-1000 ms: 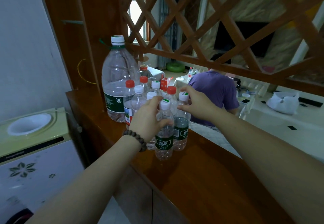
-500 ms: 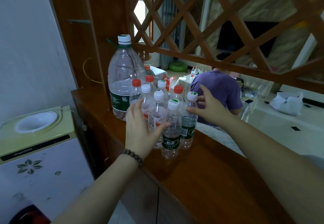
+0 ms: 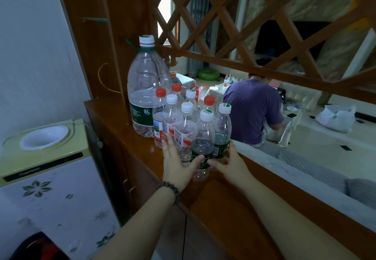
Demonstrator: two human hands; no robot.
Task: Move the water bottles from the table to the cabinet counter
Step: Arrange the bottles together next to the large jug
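Head view: small water bottles (image 3: 191, 125) stand upright, clustered on the wooden cabinet counter (image 3: 227, 202), touching one another. Left hand (image 3: 178, 165) and right hand (image 3: 231, 163) bracket the nearest green-label bottle (image 3: 202, 143), fingers straight, pressing the cluster's sides, nothing clasped. Large 6L bottle (image 3: 146, 88) just behind. Wooden lattice (image 3: 254, 25) rises beyond. Water dispenser (image 3: 42, 149) left of counter

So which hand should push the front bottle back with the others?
Probably the left hand: its thumb already lies across the front bottle. The right hand sits off to the side, against the neighbouring bottle.
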